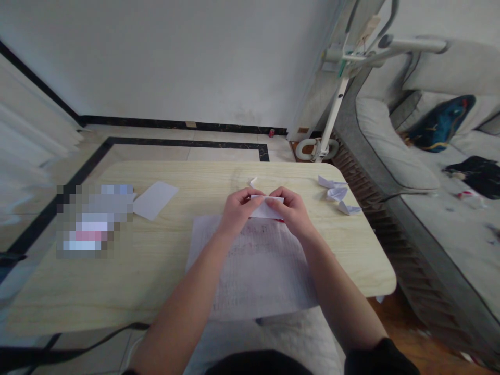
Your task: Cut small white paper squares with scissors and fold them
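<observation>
Between my two hands is a small piece of white folded paper point(266, 210), held near the middle of the table. My left hand point(239, 208) pinches its left end, thumb on the near face and fingers behind. The right end is pinched the same way by my right hand point(291, 207). Under my hands and forearms lies a large printed sheet point(261, 271), reaching the table's near edge. A bit of red shows beside the paper at my right hand; I cannot make out what it is. Just beyond my hands rests a small white paper scrap point(253, 182).
Several folded paper pieces point(338, 195) lie at the right of the wooden table point(164, 260). A blank white sheet point(155, 200) is at the left, next to a blurred-out object point(96, 219). A grey sofa point(398, 156) and a white metal stand point(332, 114) are beyond the right edge.
</observation>
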Demonstrator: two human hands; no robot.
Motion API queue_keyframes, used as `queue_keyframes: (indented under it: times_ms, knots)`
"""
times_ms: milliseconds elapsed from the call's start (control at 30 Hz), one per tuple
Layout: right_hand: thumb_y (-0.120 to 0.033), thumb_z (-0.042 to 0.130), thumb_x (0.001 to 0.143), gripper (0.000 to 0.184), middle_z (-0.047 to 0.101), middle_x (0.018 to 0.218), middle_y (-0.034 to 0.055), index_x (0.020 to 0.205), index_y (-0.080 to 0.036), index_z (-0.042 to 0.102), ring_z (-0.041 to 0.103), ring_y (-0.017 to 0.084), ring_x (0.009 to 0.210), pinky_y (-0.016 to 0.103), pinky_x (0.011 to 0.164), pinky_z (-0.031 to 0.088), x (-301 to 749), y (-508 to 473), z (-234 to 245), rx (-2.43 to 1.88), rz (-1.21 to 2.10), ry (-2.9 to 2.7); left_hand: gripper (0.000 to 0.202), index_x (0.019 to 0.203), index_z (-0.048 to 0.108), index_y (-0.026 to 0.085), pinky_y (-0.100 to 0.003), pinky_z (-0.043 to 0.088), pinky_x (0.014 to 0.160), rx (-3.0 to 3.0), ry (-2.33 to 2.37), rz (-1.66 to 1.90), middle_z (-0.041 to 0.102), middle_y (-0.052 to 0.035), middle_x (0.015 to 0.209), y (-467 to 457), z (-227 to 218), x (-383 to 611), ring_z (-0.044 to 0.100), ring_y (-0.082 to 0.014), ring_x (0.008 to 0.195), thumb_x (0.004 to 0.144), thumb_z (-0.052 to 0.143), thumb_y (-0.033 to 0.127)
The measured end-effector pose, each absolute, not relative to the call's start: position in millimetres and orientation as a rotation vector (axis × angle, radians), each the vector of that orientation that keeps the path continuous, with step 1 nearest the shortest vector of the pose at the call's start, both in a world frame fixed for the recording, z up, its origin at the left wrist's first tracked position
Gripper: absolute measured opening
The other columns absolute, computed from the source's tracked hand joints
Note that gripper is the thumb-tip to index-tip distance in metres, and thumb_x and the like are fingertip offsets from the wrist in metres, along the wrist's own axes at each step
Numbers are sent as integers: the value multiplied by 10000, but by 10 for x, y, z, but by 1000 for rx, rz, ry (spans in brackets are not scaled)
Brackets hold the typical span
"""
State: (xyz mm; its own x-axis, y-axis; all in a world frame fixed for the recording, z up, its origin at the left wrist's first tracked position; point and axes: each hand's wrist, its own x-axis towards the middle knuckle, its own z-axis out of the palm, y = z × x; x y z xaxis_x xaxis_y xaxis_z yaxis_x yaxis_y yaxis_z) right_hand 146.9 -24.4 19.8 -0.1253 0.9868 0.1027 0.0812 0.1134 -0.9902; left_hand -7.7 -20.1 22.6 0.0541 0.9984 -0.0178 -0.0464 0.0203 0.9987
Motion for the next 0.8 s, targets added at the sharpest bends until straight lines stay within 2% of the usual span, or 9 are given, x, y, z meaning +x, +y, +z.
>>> queue_keyframes:
  times_ms: [233,333,500,667,800]
  knots:
    - [-404,645,762,236,494,560,-38,722,-187,562,418,95,476,220,436,318,1456,-237,191,-1164,1137,-1324,237,811,648,183,-215,366,467,963,1005,1245,569,16,611,-170,239,-67,494,-97,512,718,636,401]
    - [-420,635,763,245,529,583,-22,713,-191,564,459,109,504,230,453,347,1451,-220,185,-1211,1022,-1250,276,749,633,162,-223,386,487,1077,978,1130,567,1,593,-205,254,-7,507,-104,515,721,631,437]
    - [-436,648,748,261,541,575,-22,718,-184,588,461,105,503,230,463,357,1437,-198,190,-1250,999,-1278,266,760,640,138,-221,386,474,1027,1137,1188,573,-2,581,-265,193,138,499,-100,499,719,639,401]
    - [-438,637,763,284,464,490,-51,681,-176,563,394,83,447,219,429,292,1399,-191,166,-1210,1105,-1352,275,796,632,143,-231,430,511,873,1137,1345,616,-16,649,-215,126,119,570,-124,556,697,654,399]
    - [-405,651,752,244,506,552,-41,738,-173,576,426,85,484,215,446,321,1369,-178,186,-1207,1049,-1386,251,793,629,139,-225,431,504,888,1157,1375,611,-18,648,-183,157,57,574,-126,558,693,649,368]
